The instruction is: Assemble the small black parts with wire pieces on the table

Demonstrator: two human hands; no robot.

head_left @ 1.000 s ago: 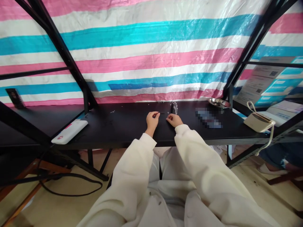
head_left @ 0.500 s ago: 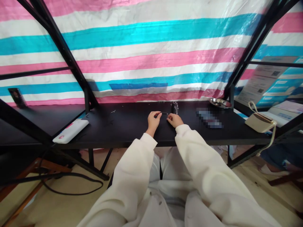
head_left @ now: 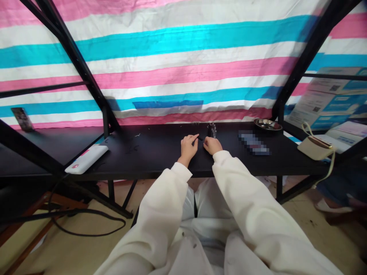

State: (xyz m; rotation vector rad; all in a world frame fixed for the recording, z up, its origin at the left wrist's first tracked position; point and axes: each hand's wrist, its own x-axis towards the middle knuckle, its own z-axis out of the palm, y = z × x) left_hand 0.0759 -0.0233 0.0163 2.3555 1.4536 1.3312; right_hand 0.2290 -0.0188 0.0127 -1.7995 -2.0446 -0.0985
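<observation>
Over the front part of the black tabletop, my left hand (head_left: 188, 147) has its index finger stretched out and its thumb apart. Its fingertip meets or nearly meets a thin, short black rod (head_left: 200, 138), whose exact kind is too small to tell. Just right of the rod is my right hand (head_left: 213, 145), fingers curled closed; what they pinch is hidden. Behind my right hand stands a dark block with a cluster of small grey, shiny pieces (head_left: 213, 130). A few tiny light pieces (head_left: 195, 123) lie at the table's back edge.
A round metal dish (head_left: 267, 124) sits at the back right, with a blurred-out flat item (head_left: 254, 143) before it. A white case (head_left: 86, 159) lies left. A cream pouch (head_left: 314, 148) hangs over the right end. Black frame posts (head_left: 107, 121) flank the table (head_left: 155, 152).
My left hand's fingers have loosened from a pinch on the black rod and stretched out. My right hand stays closed in nearly the same place.
</observation>
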